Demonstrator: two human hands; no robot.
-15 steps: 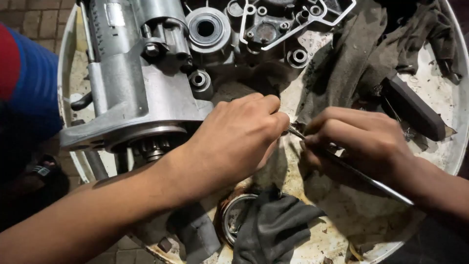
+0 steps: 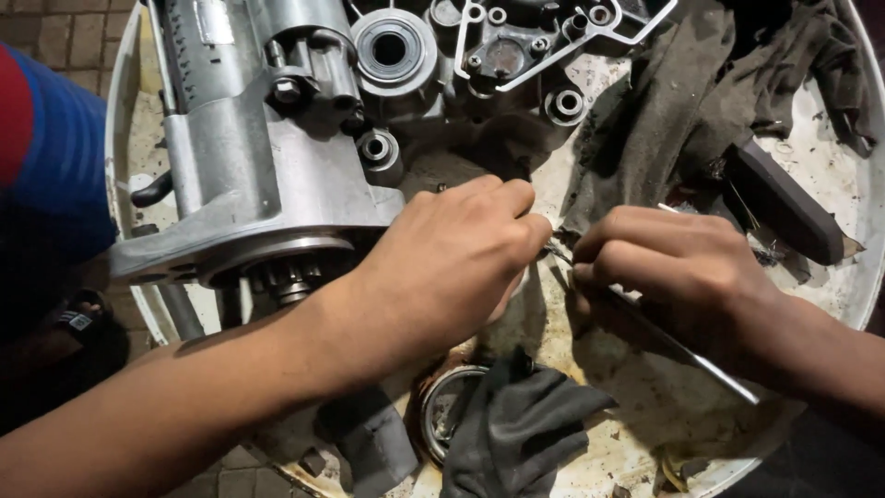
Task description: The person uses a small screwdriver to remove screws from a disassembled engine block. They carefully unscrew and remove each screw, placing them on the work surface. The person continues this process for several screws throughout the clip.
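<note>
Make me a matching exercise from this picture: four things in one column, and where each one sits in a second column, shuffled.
Things:
1. right hand
2. metal ring
3. grey engine casing
4. dark cloth

Places:
A. upper right of the round tray
B. near edge of the tray, partly under a grey rag
C. upper left, beside the left hand
D. gripping a thin metal tool

Pairs: 1-D, 2-B, 3-C, 4-A
</note>
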